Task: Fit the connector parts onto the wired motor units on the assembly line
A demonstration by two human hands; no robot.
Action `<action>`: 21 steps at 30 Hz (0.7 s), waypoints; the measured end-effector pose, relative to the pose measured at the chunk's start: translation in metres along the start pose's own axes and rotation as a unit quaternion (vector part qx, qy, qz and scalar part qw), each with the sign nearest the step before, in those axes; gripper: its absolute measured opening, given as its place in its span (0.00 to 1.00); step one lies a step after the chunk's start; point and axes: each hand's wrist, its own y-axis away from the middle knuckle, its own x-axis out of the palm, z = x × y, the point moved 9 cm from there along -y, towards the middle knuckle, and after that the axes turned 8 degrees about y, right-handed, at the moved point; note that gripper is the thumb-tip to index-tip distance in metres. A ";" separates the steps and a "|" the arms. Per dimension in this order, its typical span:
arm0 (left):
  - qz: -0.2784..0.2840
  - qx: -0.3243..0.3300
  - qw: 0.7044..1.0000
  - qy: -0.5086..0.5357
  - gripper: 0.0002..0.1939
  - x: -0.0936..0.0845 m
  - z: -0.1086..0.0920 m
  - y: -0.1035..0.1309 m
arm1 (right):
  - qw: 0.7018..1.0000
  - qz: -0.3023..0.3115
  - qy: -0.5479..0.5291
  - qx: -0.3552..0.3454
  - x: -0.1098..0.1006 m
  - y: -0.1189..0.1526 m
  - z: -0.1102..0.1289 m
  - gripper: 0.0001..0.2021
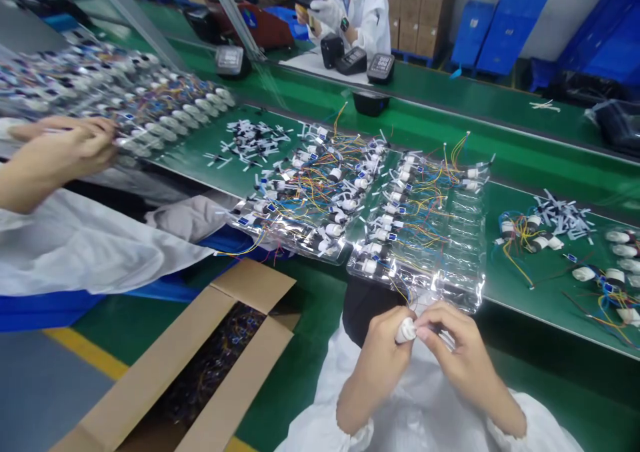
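Note:
My left hand [379, 355] is wrapped round a small white cylindrical part [405, 331], apparently with thin wires rising above the fist. At the free end of that part, the thumb and forefinger of my right hand [457, 349] are pinched together; what lies between them is too small to make out. Just beyond both hands, a clear plastic tray [465, 252] overhangs the bench edge. White-and-black wired parts [385, 222] fill its left column, with a couple more at its far right corner.
Another loaded tray [340, 249] adjoins on the left. White strips [565, 215] and loose wired parts [530, 232] lie to the right. An open cardboard box [165, 365] stands at lower left. A co-worker's hands [65, 152] work at left; another person [367, 12] is across the bench.

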 end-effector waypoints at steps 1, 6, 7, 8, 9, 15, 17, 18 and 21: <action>0.002 0.002 1.000 -0.002 0.10 0.002 0.000 0.001 | 1.000 -0.009 0.001 -0.006 0.000 0.001 0.000 0.05; 0.011 0.005 1.000 -0.014 0.11 0.010 0.003 0.004 | 0.996 -0.073 0.038 -0.040 0.001 0.010 0.000 0.09; 0.012 0.002 1.000 -0.018 0.11 0.011 0.005 0.004 | 0.994 -0.084 0.051 -0.050 0.001 0.012 0.001 0.09; 0.011 -0.002 1.000 -0.024 0.12 0.012 0.006 0.004 | 0.992 -0.093 0.064 -0.059 0.002 0.014 0.001 0.10; 0.011 -0.006 0.999 -0.029 0.12 0.012 0.008 0.004 | 0.990 -0.099 0.076 -0.069 0.004 0.015 0.002 0.11; 0.024 -0.032 0.998 -0.048 0.13 0.014 0.014 0.005 | 0.982 -0.105 0.112 -0.113 0.007 0.019 0.002 0.13; 0.042 -0.038 0.997 -0.045 0.12 0.013 0.014 0.009 | 0.980 -0.094 0.123 -0.127 0.006 0.023 0.001 0.14; 0.052 -0.043 0.997 -0.042 0.12 0.012 0.014 0.011 | 0.979 -0.082 0.129 -0.132 0.007 0.026 0.001 0.15; 0.089 -0.064 0.993 -0.035 0.10 0.008 0.014 0.018 | 0.981 -0.027 0.138 -0.134 0.010 0.033 -0.001 0.18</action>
